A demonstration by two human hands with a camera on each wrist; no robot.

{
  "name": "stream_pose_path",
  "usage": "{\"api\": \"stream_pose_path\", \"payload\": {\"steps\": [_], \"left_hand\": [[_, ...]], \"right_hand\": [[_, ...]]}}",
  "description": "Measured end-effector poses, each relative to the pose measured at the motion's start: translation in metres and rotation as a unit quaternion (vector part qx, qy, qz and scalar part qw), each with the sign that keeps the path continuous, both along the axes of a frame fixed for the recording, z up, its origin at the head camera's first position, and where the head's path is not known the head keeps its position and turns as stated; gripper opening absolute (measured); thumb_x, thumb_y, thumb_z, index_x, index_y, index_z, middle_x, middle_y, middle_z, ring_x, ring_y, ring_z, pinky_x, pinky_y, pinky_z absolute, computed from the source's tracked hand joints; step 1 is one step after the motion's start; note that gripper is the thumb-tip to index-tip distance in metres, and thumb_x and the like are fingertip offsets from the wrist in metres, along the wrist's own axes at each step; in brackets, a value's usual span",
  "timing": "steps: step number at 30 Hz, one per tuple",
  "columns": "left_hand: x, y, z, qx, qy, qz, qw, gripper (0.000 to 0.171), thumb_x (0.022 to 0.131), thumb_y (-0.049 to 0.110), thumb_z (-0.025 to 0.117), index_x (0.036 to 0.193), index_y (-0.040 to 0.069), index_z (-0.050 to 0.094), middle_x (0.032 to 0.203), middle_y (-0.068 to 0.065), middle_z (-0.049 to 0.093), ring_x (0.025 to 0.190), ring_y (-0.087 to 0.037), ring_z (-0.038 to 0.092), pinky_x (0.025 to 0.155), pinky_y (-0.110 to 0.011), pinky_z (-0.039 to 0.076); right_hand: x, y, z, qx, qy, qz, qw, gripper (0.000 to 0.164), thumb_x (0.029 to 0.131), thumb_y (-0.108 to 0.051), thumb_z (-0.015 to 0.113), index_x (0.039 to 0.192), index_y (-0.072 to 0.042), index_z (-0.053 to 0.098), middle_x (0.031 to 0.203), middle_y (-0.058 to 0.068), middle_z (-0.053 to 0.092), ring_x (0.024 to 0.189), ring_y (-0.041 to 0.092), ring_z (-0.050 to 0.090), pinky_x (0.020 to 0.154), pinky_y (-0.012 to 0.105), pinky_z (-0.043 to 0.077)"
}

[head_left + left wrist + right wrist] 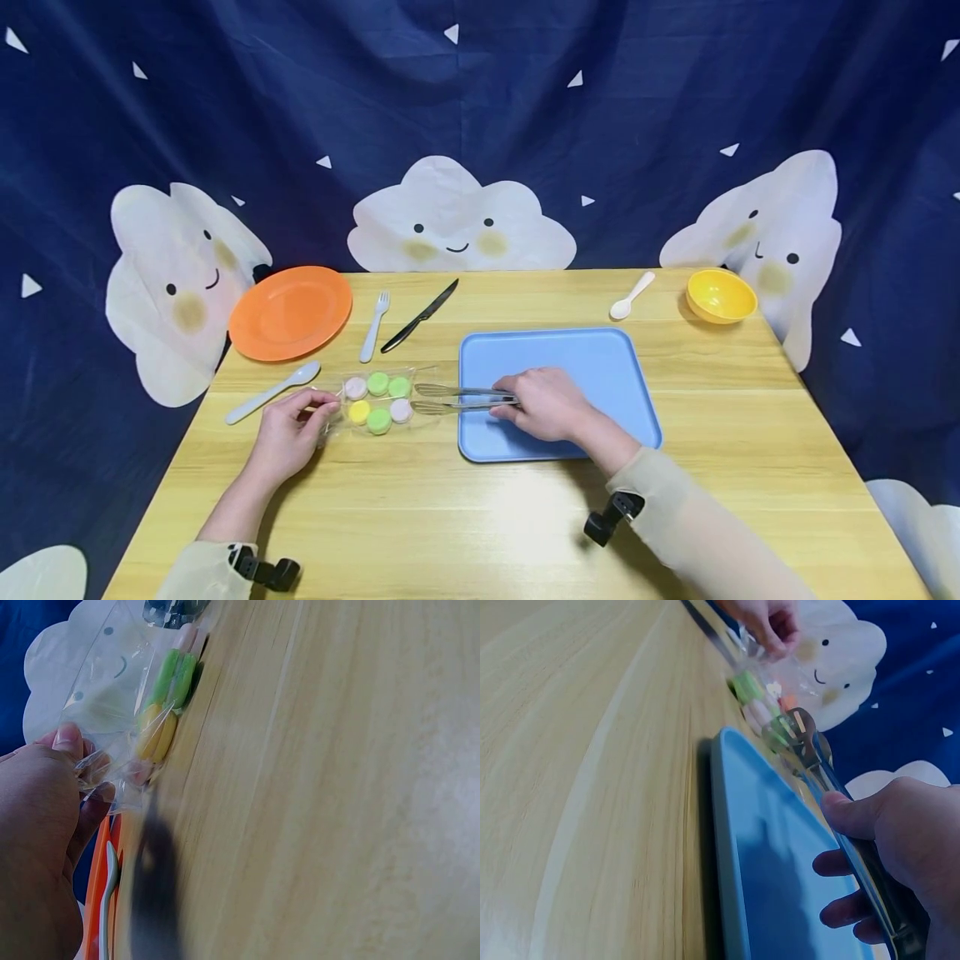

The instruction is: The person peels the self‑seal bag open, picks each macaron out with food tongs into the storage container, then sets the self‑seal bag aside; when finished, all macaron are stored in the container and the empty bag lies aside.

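My left hand (291, 429) pinches the left end of a clear plastic bag (124, 697). Inside it lie several macarons (379, 420), green, yellow and pale pink, in two rows. In my right hand (546, 404) is a pair of metal tongs (472, 399), held above a blue tray (592, 358). The slotted heads of the tongs are slightly apart and point left, close to the right end of the bag. From the right wrist view, the thumb presses along one arm of the tongs (855, 855) and the heads overlap the bag.
An orange plate (291, 313) stands at the back left, with a light spoon (273, 392) in front of it. Right of the plate lie a pale fork (375, 326) and a black knife (420, 316). A small white spoon (632, 297) and yellow bowl (721, 297) are at the back right.
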State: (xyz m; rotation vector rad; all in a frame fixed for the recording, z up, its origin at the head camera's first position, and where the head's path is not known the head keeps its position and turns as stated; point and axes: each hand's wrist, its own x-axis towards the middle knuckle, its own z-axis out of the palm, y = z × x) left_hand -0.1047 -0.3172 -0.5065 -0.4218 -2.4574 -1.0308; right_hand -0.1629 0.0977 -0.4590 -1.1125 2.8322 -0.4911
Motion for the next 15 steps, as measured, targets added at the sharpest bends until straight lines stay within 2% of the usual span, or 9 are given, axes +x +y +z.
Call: {"api": "stream_pose_path", "payload": {"steps": [5,15], "left_hand": [[-0.001,0.000,-0.001,0.002,-0.005,-0.004,1.0000,0.021,0.089,-0.011,0.080,0.096,0.009,0.077,0.089,-0.003,0.075,0.081,-0.013,0.069,0.070,-0.011,0.054],[0.000,0.001,-0.001,0.008,-0.001,-0.008,0.9999,0.022,0.088,-0.012,0.080,0.095,0.008,0.077,0.088,-0.002,0.075,0.079,-0.011,0.068,0.069,-0.010,0.053]], "right_hand": [[-0.002,-0.008,-0.002,0.001,-0.009,0.008,1.000,0.040,0.102,-0.046,0.071,0.127,-0.016,0.076,0.105,-0.002,0.078,0.091,0.019,0.072,0.077,0.044,0.058],[-0.006,-0.023,-0.004,0.009,-0.014,0.022,1.000,0.038,0.100,-0.047,0.073,0.125,-0.019,0.076,0.098,-0.008,0.075,0.078,0.012,0.063,0.073,0.041,0.055]]}}
